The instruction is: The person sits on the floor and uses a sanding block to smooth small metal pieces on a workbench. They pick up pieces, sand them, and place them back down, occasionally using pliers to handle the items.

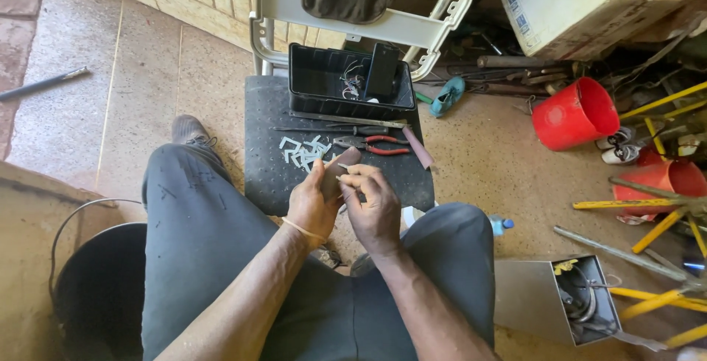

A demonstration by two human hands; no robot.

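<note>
Sat low, legs in dark trousers at the bottom of the frame, both hands up near the middle. Left hand (313, 206) shut around a flat brown piece (335, 172) — long axis tilted, low end in the palm, top end leaning up and to the right. Right hand (372, 203) pressed close beside it, fingertips (352, 178) pinched on something small at the piece's edge; too small to tell what. Hands touching, almost one lump. Brown piece right between them, a bit more on the left hand's side, so held by the left and worked by the right.

Just above the hands — a black mat (269, 162) with a heap of small pale bits (302, 151), and red-handled pliers (372, 144) to the right of the heap. Pliers lay flat, handles pointing right, nearer the right hand. Higher up, a black tray (309, 81) with wires inside. Off to the right of the frame, a red bucket (578, 114) on its side and yellow bars (655, 232), well apart from the hands. A black bucket (96, 287) at lower left, by the left knee.
</note>
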